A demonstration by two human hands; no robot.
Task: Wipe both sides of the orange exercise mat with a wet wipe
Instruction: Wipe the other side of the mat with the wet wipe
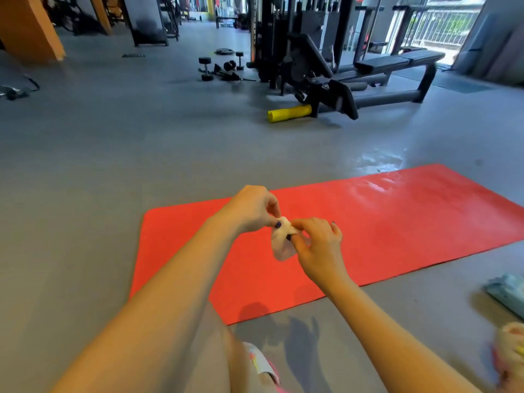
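while both hands are raised over the near end of the orange exercise mat, the wet wipe hangs between them, crumpled and only partly unfolded. left hand pinches its upper edge between thumb and fingertips, fingers curled in. right hand pinches the same wipe just beside it, thumb and forefinger closed on the cloth, the other fingers loosely bent. the wipe does not touch the mat here (it looks to be held above it, though height is hard to judge from this view).

step in hand, as judged: opening or refolding the wipe into a usable pad before a wiping pass. a wet sheen shows on the far part of the mat and on the floor just beyond its far edge, so some of the upper face may already be wiped; the underside cannot be seen.

next move calls for: spreading the wipe flat, transferring it to one hand, pressing it down on the mat and sweeping in overlapping strokes. the thin mat could slide or ruck up, so the free hand may need to pin it.

surface and room: mat lies flat on a grey gym floor, long axis running away to the right. a pale blue packet, possibly the wipes, lies on the floor at right, well apart from the hands. beyond: a yellow roller, dumbbells, a bench.
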